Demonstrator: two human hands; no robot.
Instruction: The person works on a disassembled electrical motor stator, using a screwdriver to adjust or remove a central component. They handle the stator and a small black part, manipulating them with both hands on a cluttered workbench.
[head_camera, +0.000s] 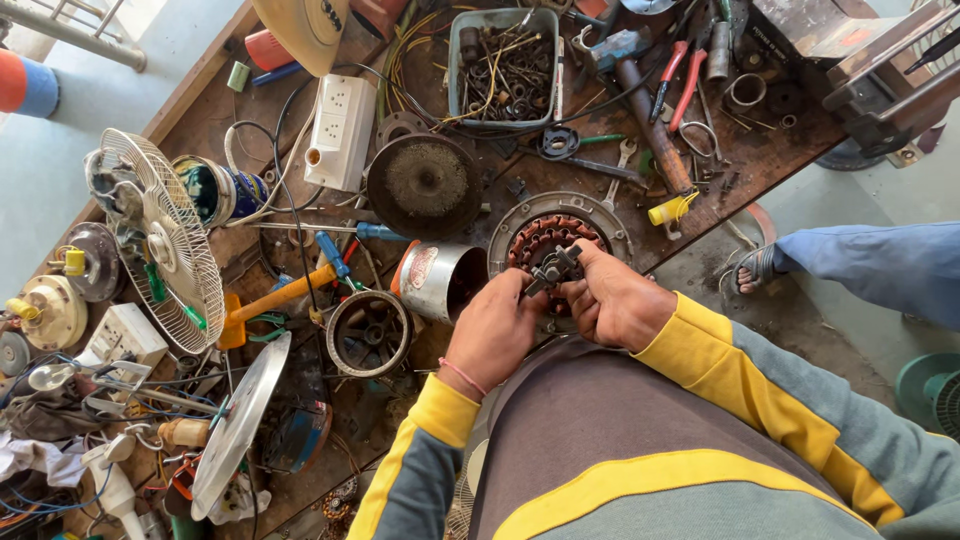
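A cluttered wooden workbench is seen, on whose near edge a round fan motor stator with exposed copper windings lies opened, its housing already off, while reassembly appears not yet done. Just above it, a small dark metal part is pinched between the closed fingers of the left hand and the right hand, both curled tightly around it.

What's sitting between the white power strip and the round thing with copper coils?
In the head view, a dark dusty round motor cover lies between the power strip and the coil ring.
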